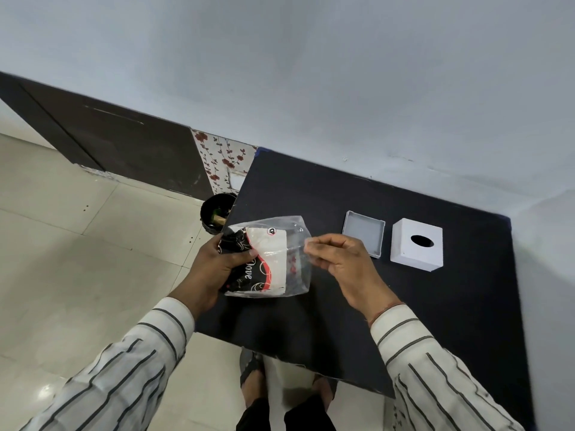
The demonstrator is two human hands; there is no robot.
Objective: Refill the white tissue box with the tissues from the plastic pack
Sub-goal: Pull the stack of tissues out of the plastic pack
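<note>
I hold the plastic tissue pack [270,259] above the left part of the black table [311,194]. It is clear plastic with black, red and white print, and white tissues show inside. My left hand [214,269] grips its printed left end. My right hand [339,259] pinches the loose clear plastic at its right end. The white tissue box [417,245], a cube with an oval hole in its top, stands on the table to the right. Its separate shallow white base tray [363,233] lies open side up between the pack and the box.
A dark bin [216,214] with rubbish stands on the tiled floor at the table's left edge. Beyond the table rises a pale wall with a dark skirting and a floral panel [222,160]. My feet in sandals show below the table's near edge.
</note>
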